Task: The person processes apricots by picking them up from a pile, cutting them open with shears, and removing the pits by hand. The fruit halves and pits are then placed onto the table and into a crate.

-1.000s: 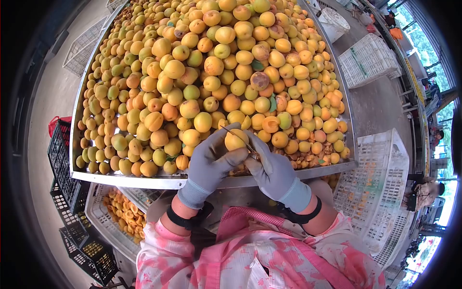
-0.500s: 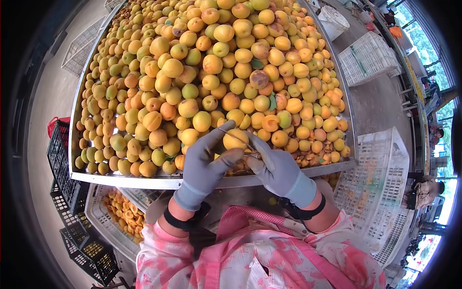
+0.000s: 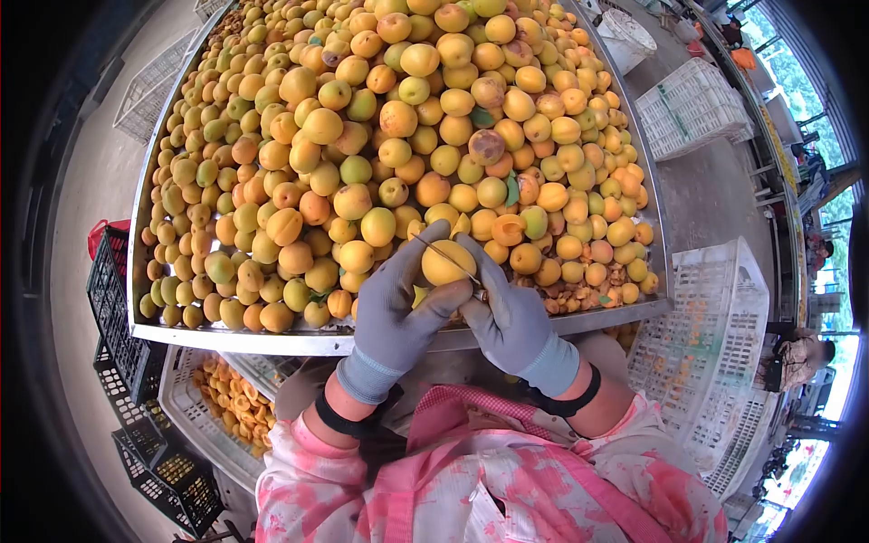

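Between my two gloved hands, at the front edge of a metal tray (image 3: pixel 244 339), is a yellow apricot (image 3: pixel 448 262). My left hand (image 3: pixel 398 290) has its fingers closed on the fruit from the left. A thin metal blade (image 3: pixel 444 252) lies across the fruit's upper side, running down to my right hand (image 3: pixel 507 312), whose fingers are closed around its lower end. The right fingers also touch the apricot. Many yellow and orange apricots (image 3: pixel 353 202) fill the tray beyond my hands.
Below the tray at the left stands a white crate (image 3: pixel 181 389) with halved apricots. Black crates (image 3: pixel 131 362) are further left. White crates stand at the right (image 3: pixel 715 317) and upper right (image 3: pixel 692 109). A white bucket (image 3: pixel 626 41) is at the top right.
My hands have drawn closer together around the apricot, and the fruit has shifted slightly right. My right hand has moved slightly left and down, with the blade still across the fruit.
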Available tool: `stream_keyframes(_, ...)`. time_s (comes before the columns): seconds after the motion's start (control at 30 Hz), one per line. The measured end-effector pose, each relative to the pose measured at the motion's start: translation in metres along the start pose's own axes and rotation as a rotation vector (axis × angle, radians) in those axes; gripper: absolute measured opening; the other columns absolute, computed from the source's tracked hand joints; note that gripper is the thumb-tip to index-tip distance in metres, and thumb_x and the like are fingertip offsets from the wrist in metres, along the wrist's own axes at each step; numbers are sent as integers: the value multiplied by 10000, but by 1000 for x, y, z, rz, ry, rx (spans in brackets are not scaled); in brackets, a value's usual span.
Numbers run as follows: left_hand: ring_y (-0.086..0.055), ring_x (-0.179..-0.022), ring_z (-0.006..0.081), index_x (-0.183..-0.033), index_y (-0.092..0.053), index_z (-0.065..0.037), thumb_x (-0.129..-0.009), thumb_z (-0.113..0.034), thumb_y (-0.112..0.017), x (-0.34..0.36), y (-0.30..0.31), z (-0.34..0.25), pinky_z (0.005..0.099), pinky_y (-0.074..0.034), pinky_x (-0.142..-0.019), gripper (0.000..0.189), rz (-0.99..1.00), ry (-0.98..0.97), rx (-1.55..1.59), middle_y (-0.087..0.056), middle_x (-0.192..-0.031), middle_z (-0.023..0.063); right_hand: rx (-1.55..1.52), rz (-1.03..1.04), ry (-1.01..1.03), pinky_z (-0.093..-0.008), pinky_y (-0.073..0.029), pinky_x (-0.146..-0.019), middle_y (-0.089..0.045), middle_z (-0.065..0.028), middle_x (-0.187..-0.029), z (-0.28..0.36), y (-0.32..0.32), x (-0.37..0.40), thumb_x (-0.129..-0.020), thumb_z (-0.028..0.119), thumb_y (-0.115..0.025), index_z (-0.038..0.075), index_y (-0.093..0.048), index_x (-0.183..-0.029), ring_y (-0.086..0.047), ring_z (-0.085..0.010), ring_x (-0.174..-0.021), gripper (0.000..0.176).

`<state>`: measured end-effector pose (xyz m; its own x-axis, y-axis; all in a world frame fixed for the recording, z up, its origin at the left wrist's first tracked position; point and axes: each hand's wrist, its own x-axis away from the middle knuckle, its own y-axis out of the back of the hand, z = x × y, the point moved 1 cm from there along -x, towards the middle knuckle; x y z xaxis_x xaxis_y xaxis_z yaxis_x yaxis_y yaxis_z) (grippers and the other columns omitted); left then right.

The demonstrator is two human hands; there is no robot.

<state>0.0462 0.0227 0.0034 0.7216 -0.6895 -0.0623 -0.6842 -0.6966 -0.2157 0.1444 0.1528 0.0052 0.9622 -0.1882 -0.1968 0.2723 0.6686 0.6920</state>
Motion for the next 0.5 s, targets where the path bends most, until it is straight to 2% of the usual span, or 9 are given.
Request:
stream_keyframes(0.03,-575,-1019,129,-1326,-445,56,-841,-135,-713,0,0,-1,266,-470,-897,586,-2,0,-1,-604,-1134,94,-1,1,1,-403,-470,-530,-654,-190,-847,0,-1,-1,-901,216,-568,32,-250,-1450,-631,-345,-636,660)
stream_keyframes(0.1,-574,-1019,123,-1326,-448,50,-848,-132,-705,0,-1,-4,259,-484,-869,572,-45,156,225,-603,-1131,90,-60,-73,43,-404,-469,-524,-647,-185,-810,0,-5,-3,-906,226,-561,33,-251,-1449,-626,-340,-618,654)
stream_keyframes(0.13,-574,-1019,123,-1326,-448,50,-848,-132,-705,0,0,-1,259,-484,-869,572,-42,156,224,-603,-1131,90,-60,-76,42,-404,-469,-524,-647,-185,-810,1,-5,-3,-906,226,-561,33,-251,-1449,-626,-340,-618,654)
stream_keyframes(0.2,-576,-1019,123,-1325,-450,48,-852,-134,-701,-1,3,8,253,-494,-847,565,-64,298,374,-604,-1126,87,-20,14,-52,-407,-473,-524,-643,-187,-810,2,-3,-4,-910,230,-554,34,-252,-1449,-625,-342,-618,648)
stream_keyframes(0.33,-582,-1015,134,-1317,-456,51,-851,-142,-703,1,2,5,261,-492,-857,561,-17,331,330,-602,-1130,87,-48,-14,-16,-409,-474,-522,-643,-191,-810,0,-7,-3,-909,232,-553,41,-253,-1449,-626,-344,-621,647)
stream_keyframes(0.4,-595,-985,136,-1306,-466,51,-850,-156,-707,3,-2,6,266,-492,-856,556,-97,-105,-124,-611,-1108,83,-17,29,-24,-413,-479,-531,-646,-200,-856,-2,-6,-2,-907,228,-553,48,-255,-1449,-632,-347,-637,645)
stream_keyframes(0.5,-589,-1003,142,-1303,-463,61,-847,-151,-711,3,1,6,274,-485,-870,561,-78,-78,-118,-606,-1117,93,-53,10,-9,-418,-484,-543,-649,-198,-902,-3,-7,-4,-896,227,-560,51,-255,-1449,-632,-351,-645,656)
